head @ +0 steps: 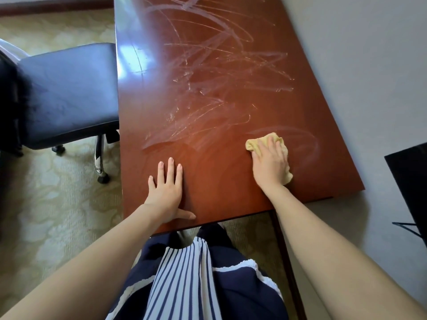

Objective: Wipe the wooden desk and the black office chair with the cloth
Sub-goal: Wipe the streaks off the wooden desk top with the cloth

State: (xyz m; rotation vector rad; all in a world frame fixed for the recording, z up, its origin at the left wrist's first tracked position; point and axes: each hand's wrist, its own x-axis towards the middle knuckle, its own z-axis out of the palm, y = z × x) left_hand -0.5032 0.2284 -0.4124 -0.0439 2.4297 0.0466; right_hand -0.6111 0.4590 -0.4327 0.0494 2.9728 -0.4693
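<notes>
cloth [252,144], yellow, bunched up, lies on wooden desk [208,65] at 4 o'clock part of top, near right edge. right hand [269,165] flat on cloth, fingers spread, pressing down. left hand [165,192] flat on bare wood at 6 o'clock, fingers straight, holding nothing. pale smear marks toward 12 o'clock. black office chair [67,93] at 9 o'clock, just beside desk edge.

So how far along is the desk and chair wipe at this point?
Done: wipe streaks already cover most of the wooden desk. In hand: the right hand presses the cloth on the near right corner, while the left hand rests flat near the front edge. Left: the patch around the left hand shows few streaks, and no hand is on the black office chair.
</notes>
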